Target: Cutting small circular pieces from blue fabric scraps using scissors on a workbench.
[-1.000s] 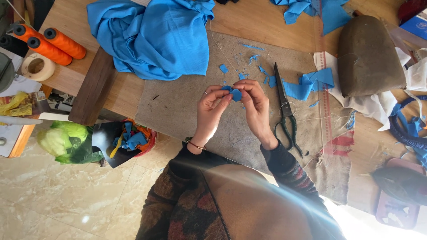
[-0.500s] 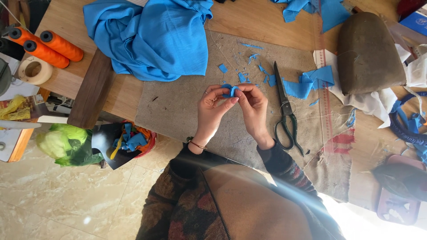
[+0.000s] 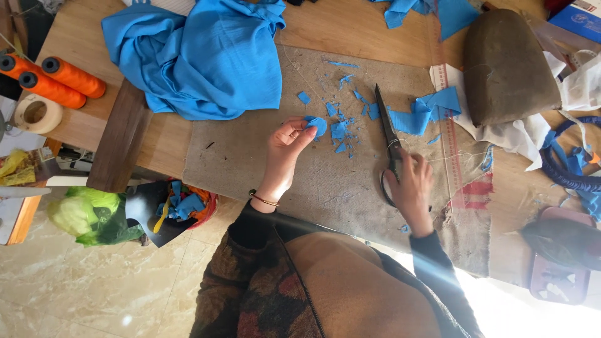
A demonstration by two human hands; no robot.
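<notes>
**Blue scrap stays in the left hand as the right goes to the scissors**

Blue cloth is the work here. Half a second ago both hands met over the middle of the mat, pinching one small blue scrap between them. Now they have parted. The left hand [image 3: 285, 147] keeps the scrap [image 3: 317, 125], gripped between thumb and fingertips and lifted just above the mat [image 3: 250, 156]. The right hand [image 3: 410, 188] has let go of the scrap and moved right and nearer, and now lies over the handles of the scissors [image 3: 388, 134]. Its fingers curl on the loops, but I cannot tell whether they are threaded through or only resting on top. The blades lie flat, shut or nearly so, pointing to the far side of the table [image 3: 357, 28].

As I judge it, the shift means the fingering of the scrap is over and cutting comes into play, with the piece held ready just left of the blades.

Small blue snippets [image 3: 341, 131] lie strewn between scrap and scissors. A larger blue offcut [image 3: 426, 112] sits right of the blades. The big blue cloth [image 3: 200, 53] is heaped at the far left, with two orange thread cones [image 3: 56, 78] beyond it. A grey-brown hump [image 3: 507, 66] sits at the far right.
</notes>
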